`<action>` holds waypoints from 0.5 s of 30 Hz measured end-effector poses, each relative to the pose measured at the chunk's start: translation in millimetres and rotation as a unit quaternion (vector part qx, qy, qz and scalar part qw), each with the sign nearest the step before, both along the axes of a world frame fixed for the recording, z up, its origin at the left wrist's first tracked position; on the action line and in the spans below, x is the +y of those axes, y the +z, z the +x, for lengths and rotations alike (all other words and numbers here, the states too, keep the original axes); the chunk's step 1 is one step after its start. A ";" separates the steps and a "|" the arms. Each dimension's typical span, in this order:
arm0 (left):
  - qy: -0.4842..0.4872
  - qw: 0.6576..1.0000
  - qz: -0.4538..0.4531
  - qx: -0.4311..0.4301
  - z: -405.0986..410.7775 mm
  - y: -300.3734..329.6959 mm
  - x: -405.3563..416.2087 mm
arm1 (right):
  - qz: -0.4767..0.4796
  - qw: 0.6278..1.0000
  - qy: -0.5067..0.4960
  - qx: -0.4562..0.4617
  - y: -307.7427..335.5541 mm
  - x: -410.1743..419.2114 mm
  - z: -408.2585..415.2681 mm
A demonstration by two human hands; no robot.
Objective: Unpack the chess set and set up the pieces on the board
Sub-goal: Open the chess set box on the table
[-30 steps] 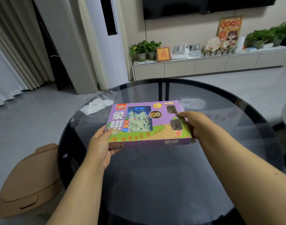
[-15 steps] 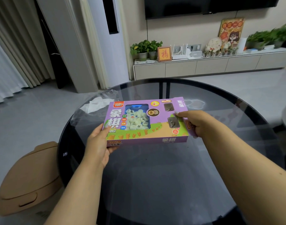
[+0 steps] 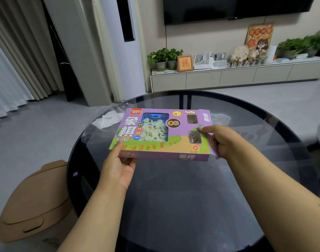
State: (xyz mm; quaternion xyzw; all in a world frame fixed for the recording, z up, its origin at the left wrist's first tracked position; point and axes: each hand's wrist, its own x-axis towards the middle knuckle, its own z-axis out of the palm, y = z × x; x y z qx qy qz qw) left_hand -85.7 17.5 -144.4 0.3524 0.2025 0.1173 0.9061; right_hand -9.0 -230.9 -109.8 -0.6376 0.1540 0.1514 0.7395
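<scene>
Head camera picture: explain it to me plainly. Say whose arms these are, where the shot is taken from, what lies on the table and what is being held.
There is no machine here. A person wears a wide-angle camera on the head, looking forward and down, so the two bare arms reaching in from the bottom are their own. The left hand grips the near left corner of a flat purple cardboard chess-set box, and the right hand holds its right end, thumb on top. The box is held over a round dark glass table. Through the box's clear window you can see pale round chess pieces. The box looks unopened. On the table's far left edge lies crumpled clear plastic wrapping.
</scene>
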 end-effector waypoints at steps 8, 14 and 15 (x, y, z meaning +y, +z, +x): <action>-0.097 0.992 -0.076 -0.014 -7.1 -2.7 -59.2 | 0.023 0.999 -0.032 0.009 -10.9 19.5 -7.9; -0.064 0.995 -0.078 0.008 0.0 -0.3 -61.5 | 0.126 0.991 -0.046 0.011 -3.0 28.7 -19.0; -0.058 0.996 -0.071 0.012 2.7 1.2 -55.7 | 0.148 0.988 -0.049 0.011 -2.4 28.6 -19.4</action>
